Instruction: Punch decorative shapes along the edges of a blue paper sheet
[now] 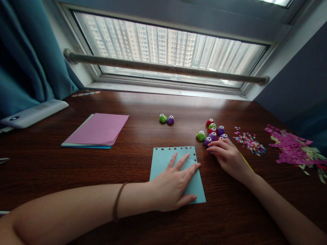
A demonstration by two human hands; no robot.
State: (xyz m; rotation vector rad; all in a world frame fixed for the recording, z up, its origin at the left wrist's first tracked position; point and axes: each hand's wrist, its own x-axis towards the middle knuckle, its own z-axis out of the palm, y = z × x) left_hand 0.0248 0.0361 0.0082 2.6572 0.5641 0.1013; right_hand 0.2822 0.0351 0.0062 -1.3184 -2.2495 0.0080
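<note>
Two hands at work on a dark wooden counter [143, 112].
Left hand [173, 185] lies flat and open on the blue sheet [163, 160] (punched along its top edge) at lower centre; right hand [228, 154], fingers loosely curled and gripping nothing, touches the punches [213, 131] just right of it. Pink paper [98, 131] sits at left, confetti [249, 141] at right.

A pink paper stack [98, 131] and pink scraps [291, 147] lie well apart.
</note>
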